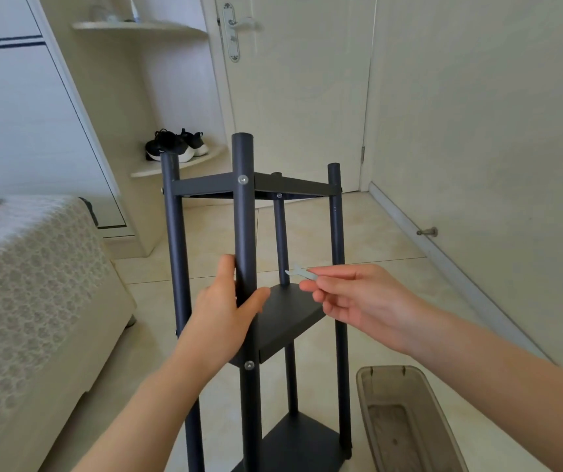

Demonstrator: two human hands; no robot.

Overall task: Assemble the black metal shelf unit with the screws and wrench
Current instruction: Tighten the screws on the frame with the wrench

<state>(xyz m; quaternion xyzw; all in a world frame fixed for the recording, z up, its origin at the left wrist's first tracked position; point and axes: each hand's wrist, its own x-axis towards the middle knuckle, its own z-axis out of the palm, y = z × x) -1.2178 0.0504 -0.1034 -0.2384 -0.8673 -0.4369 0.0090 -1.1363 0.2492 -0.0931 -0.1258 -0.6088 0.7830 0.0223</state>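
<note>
One shelf unit [290,315] stood upright on floor [392,240], long axis vertical, directly ahead btwn hands. Left hand [225,318] gripped front post [244,216]; right hand [351,298] pinched wrench [302,273], tip pointing left twd rear post [281,233], nearer it.

no readable text, labels or numbers anywhere (shoe markings too blurred)

A home bedroom: a covered bed [34,267], a door [293,90], and sneakers [176,146] on a corner shelf [177,165].
</note>
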